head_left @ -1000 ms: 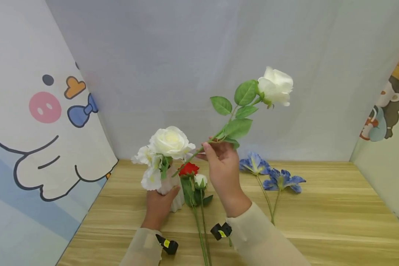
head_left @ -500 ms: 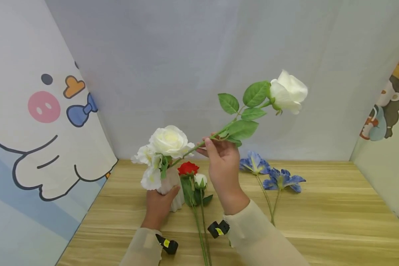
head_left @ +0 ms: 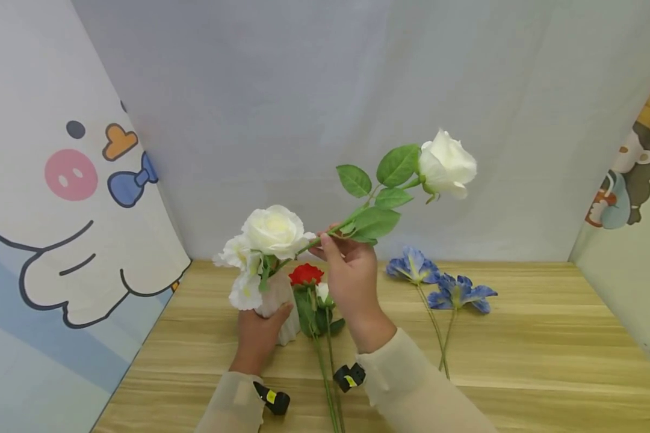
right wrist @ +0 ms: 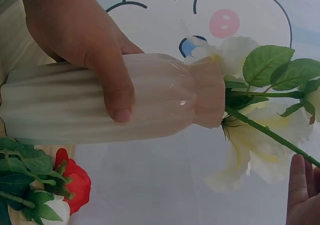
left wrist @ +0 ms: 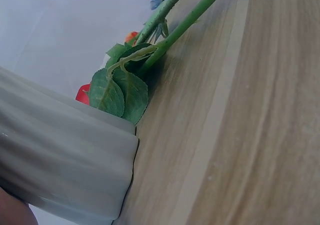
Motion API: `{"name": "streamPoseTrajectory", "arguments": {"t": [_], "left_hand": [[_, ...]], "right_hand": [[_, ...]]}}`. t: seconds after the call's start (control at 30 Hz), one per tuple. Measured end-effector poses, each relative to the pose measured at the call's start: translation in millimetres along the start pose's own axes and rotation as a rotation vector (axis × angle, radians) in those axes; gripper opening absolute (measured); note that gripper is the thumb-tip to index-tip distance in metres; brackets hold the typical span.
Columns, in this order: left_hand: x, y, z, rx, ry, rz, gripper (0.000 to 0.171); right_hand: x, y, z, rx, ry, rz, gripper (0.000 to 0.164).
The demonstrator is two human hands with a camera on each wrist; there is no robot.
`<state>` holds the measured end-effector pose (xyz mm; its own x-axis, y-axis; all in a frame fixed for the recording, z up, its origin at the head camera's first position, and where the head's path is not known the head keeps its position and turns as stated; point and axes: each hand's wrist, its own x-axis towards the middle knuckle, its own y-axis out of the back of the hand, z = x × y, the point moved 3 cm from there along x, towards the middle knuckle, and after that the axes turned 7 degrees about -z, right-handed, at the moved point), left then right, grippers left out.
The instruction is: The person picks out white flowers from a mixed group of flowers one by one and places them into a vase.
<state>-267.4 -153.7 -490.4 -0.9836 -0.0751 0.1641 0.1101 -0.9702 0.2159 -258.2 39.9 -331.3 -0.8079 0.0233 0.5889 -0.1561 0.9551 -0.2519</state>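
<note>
My left hand (head_left: pixel 257 337) grips a ribbed white vase (right wrist: pixel 160 95) round its body, thumb across the front. The vase stands upright on the table, with an open white rose (head_left: pixel 276 231) and ruffled white flowers (head_left: pixel 244 288) at its mouth. My right hand (head_left: pixel 355 282) pinches the green stem (right wrist: pixel 270 133) of another white rose (head_left: pixel 446 165). That rose leans up to the right, its leaves (head_left: pixel 376 222) just beyond my fingers. In the right wrist view its lower stem runs into the vase mouth, where the end is hidden.
Right of the vase, a red flower (head_left: pixel 306 275) and a white rosebud (head_left: pixel 323 293) lie on the wooden table (head_left: pixel 520 337), stems towards me. Two blue flowers (head_left: pixel 460 293) lie farther right. A pale backdrop (head_left: pixel 325 120) rises behind the table.
The held rose's stem end has moved from in front of the vase to its mouth. Its bloom swung right, then back left and lower. My left hand has stayed on the vase.
</note>
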Motion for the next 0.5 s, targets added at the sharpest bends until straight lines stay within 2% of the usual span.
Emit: {"name": "streamPoseTrajectory", "arguments": {"t": [0.23,0.37,0.5], "left_hand": [[0.1,-0.2,0.0,0.011,-0.02,0.017,0.065],[0.3,-0.1,-1.2,-0.004,-0.02,0.015,0.066],[1.0,-0.3,-0.7,-0.007,-0.033,0.011,0.066]], "right_hand": [[-5.3,-10.0,-0.5,0.01,-0.043,-0.021,0.015],[-8.7,-15.6,-3.9,-0.038,-0.083,-0.032,0.014],[-10.7,-18.5,4.5,-0.072,-0.103,-0.055,0.014]]}}
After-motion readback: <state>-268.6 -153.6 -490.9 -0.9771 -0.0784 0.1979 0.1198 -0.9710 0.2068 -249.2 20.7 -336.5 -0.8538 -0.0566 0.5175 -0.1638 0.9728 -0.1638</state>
